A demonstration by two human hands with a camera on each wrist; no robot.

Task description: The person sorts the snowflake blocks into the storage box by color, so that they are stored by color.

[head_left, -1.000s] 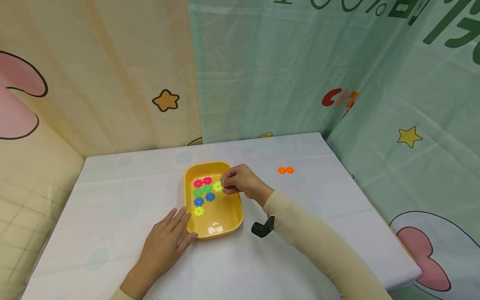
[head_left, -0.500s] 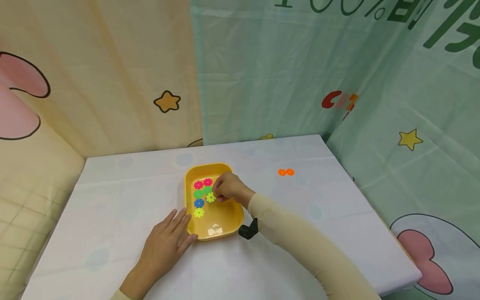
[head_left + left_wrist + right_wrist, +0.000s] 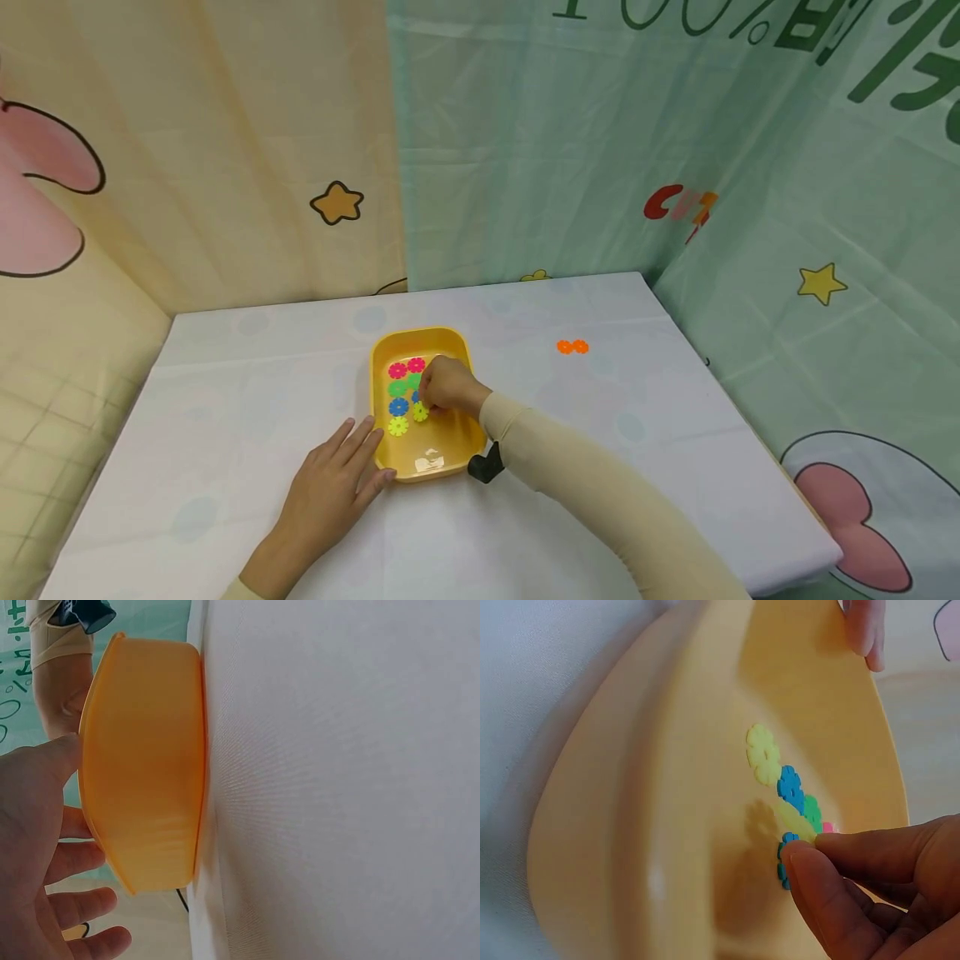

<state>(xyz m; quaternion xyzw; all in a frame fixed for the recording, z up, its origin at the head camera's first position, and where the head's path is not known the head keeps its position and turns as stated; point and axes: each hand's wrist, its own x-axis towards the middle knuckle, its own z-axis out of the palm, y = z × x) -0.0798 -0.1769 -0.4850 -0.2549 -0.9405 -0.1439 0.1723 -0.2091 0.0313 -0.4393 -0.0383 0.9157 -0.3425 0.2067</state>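
Note:
My right hand [image 3: 448, 385] reaches into a yellow plastic tray [image 3: 457, 446]. Between thumb and forefinger it pinches a yellow flower-shaped disc [image 3: 796, 818], held just above the tray floor beside a blue disc [image 3: 784, 851]. Flat in the tray lie two pink discs [image 3: 397, 370], two green discs [image 3: 397, 389], another blue disc [image 3: 398, 407] and another yellow disc [image 3: 398, 426], in two columns. Fingers straight and spread, my left hand [image 3: 335, 479] rests against the tray's near left rim. In the left wrist view, its thumb and fingertips touch the edge of the tray wall [image 3: 146, 765].
Two orange flower-shaped discs [image 3: 573, 347] lie side by side on the white tablecloth [image 3: 592, 467], right of the tray. Printed curtains [image 3: 525, 150] hang behind and beside the table. A black wrist camera [image 3: 486, 463] sits under my right forearm, close to the tray's edge.
My right hand has moved left and nearer with the yellow disc, from the tray's right side past the blue disc to just in front of it. The left hand has stayed put.

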